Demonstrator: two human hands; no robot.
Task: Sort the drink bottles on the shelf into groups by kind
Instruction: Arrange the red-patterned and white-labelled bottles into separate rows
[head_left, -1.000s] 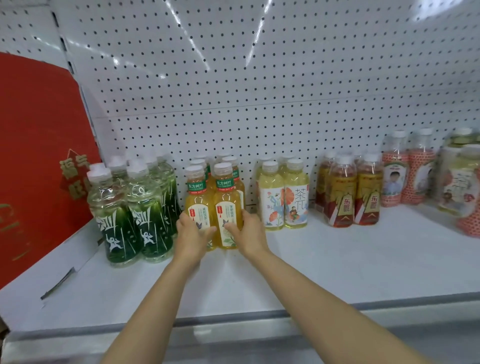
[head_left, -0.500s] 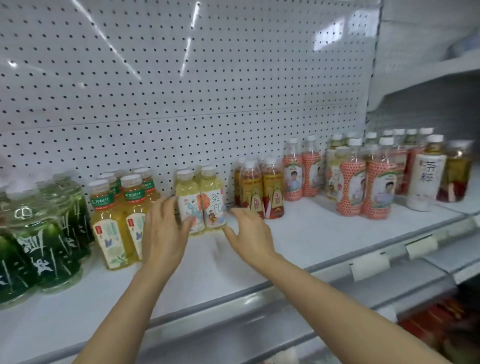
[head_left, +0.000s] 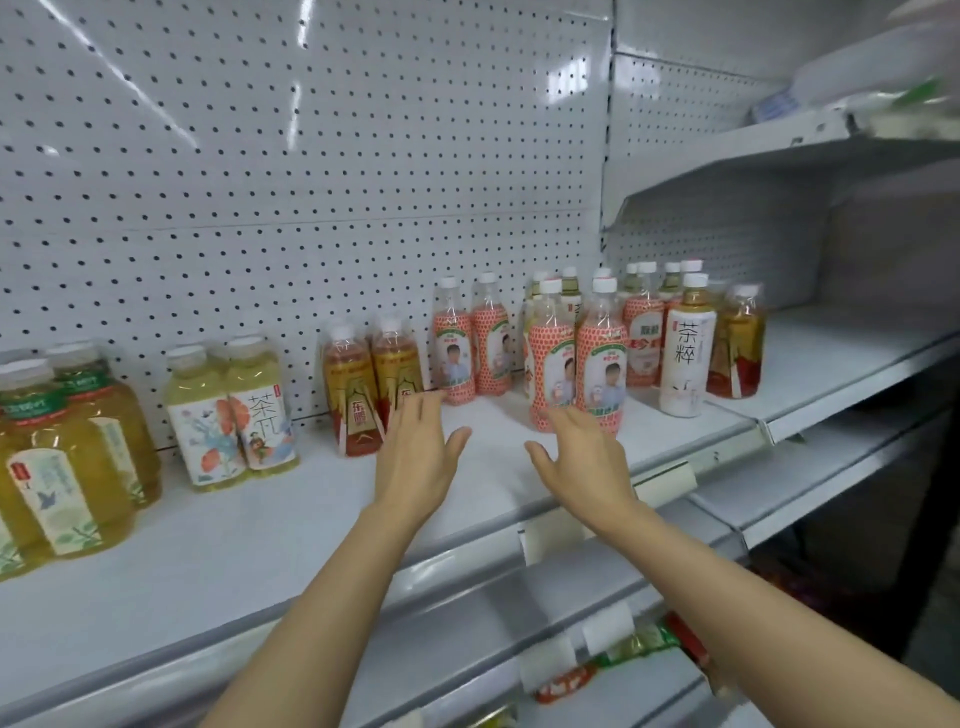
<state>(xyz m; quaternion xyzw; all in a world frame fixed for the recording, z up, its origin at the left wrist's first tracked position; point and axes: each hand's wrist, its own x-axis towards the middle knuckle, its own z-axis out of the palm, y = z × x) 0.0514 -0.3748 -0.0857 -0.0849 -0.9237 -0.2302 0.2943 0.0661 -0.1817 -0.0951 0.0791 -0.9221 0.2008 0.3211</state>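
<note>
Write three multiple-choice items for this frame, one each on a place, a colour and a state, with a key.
1. Where does the tall white-label bottle stand?
A. left of the floral pair
B. towards the right end of the shelf, beside an amber bottle
C. on the lower shelf

2. What colour are the caps of the red-patterned bottles?
A. white
B. blue
C. black

3. How are the two hands?
A. both grip bottles
B. both open, holding nothing
C. one holds a cap

Key: 1 B, it stands right of the red-patterned group; 2 A, the caps look white; 3 B, the left hand and right hand show spread fingers and hold nothing.
</note>
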